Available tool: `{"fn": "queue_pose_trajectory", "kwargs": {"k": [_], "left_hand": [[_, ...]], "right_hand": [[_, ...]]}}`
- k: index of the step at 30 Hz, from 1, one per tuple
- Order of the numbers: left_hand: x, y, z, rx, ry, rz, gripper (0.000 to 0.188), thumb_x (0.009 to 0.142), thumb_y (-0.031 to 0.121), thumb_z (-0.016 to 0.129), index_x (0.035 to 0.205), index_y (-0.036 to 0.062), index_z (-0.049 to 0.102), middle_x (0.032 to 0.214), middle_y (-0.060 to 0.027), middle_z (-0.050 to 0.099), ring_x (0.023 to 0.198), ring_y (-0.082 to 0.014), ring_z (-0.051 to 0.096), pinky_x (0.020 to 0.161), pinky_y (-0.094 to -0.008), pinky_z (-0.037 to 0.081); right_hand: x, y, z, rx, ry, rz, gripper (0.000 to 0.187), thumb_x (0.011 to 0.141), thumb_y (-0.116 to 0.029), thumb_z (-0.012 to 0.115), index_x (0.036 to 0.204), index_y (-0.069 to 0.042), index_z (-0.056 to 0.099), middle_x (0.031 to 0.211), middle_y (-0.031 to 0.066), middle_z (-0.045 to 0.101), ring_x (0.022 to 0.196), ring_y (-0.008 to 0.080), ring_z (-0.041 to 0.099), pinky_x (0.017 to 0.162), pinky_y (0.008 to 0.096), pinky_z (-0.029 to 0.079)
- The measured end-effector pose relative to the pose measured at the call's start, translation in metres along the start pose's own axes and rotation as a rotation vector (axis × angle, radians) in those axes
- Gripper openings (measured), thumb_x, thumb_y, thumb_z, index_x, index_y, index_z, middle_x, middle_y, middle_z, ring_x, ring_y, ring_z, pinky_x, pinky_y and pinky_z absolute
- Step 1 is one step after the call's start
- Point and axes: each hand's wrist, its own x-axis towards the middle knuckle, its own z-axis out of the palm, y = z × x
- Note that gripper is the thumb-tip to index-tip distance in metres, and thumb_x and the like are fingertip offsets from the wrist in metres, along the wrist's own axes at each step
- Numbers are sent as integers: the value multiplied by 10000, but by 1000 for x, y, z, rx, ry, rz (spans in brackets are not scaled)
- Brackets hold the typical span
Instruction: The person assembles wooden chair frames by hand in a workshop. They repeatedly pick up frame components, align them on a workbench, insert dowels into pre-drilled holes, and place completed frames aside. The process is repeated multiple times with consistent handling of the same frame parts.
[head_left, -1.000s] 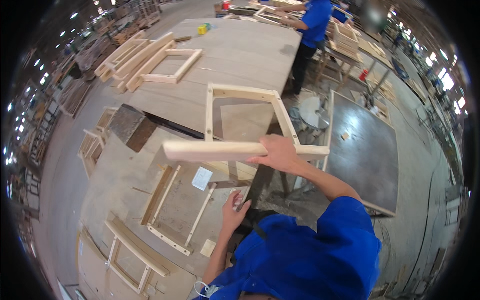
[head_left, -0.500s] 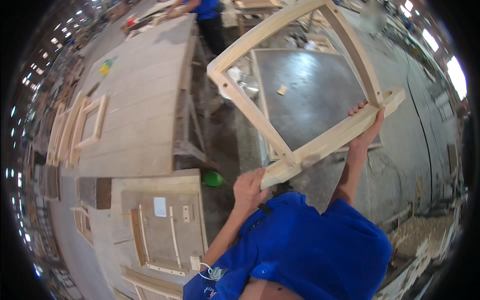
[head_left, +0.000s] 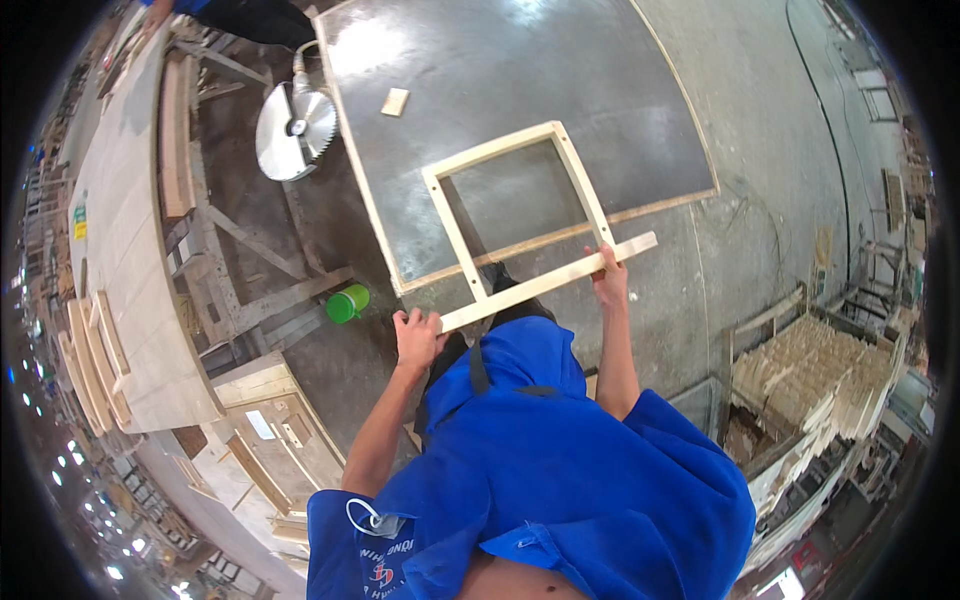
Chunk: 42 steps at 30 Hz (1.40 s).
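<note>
Before me I hold a pale wooden frame point(head_left: 540, 283), made of a long rail with a smaller four-sided piece joined to it. My left hand point(head_left: 418, 338) is closed round the left end of the long rail. My right hand point(head_left: 608, 276) grips the same rail near its right end, beside the joint. Dark holes show at the frame's corners. The far part of the frame lies over a grey sheet-topped platform point(head_left: 400, 170) with a light wooden edge; whether it touches the top I cannot tell.
A small wooden block point(head_left: 395, 102) lies on the platform. Left of it are a circular saw blade point(head_left: 297, 130), a green container point(head_left: 347, 303) and a long workbench point(head_left: 130, 220) with wooden parts. A bin of wood offcuts point(head_left: 815, 370) stands right. Another person's dark-clothed leg point(head_left: 265, 20) shows at upper left.
The frame has come down from a raised, tilted position to lower in front of me, both hands still on its long rail. My view has shifted, bringing the saw blade into clear sight.
</note>
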Motion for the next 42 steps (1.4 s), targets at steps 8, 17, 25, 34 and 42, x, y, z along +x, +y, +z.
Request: {"fn": "queue_pose_trajectory", "kwargs": {"k": [8, 17, 25, 34, 42], "left_hand": [[50, -5, 19, 206, -55, -317, 374, 679, 215, 758, 1000, 75, 627, 907, -91, 687, 1012, -248, 553, 898, -480, 328], [54, 7, 27, 123, -30, -457, 397, 700, 205, 754, 1060, 88, 635, 976, -83, 702, 1072, -235, 555, 916, -485, 331], [51, 34, 9, 121, 131, -435, 743, 745, 316, 761, 1381, 115, 435, 1440, -69, 419, 1270, -297, 405, 1020, -507, 305], [79, 82, 8, 126, -121, -186, 776, 874, 430, 600, 1462, 12, 317, 1548, -107, 272, 1463, -259, 161, 1122, -522, 207], [85, 90, 8, 138, -100, -204, 776, 905, 430, 542, 1469, -29, 270, 1551, -126, 256, 1468, -227, 145, 1143, -503, 188]], "right_hand": [[19, 6, 2, -25, -8, 159, 369, 886, -211, 699, 1155, -14, 540, 997, 80, 608, 1005, 259, 621, 870, 408, 512], [30, -14, 7, -46, -96, 192, 357, 846, -215, 749, 1096, -77, 534, 908, -9, 587, 787, 90, 569, 663, 276, 456], [2, -59, 60, -1210, 286, -770, 509, 879, -192, 679, 1291, 20, 471, 1232, 190, 533, 1152, 335, 492, 974, 462, 385], [134, -66, 194, -1820, -130, -1179, 485, 953, -343, 496, 1348, -61, 505, 1442, 98, 454, 1325, 369, 382, 1018, 508, 329], [149, -70, 205, -1940, -181, -1134, 422, 933, -261, 503, 1322, -108, 557, 1415, 13, 504, 1250, 355, 470, 970, 482, 370]]}}
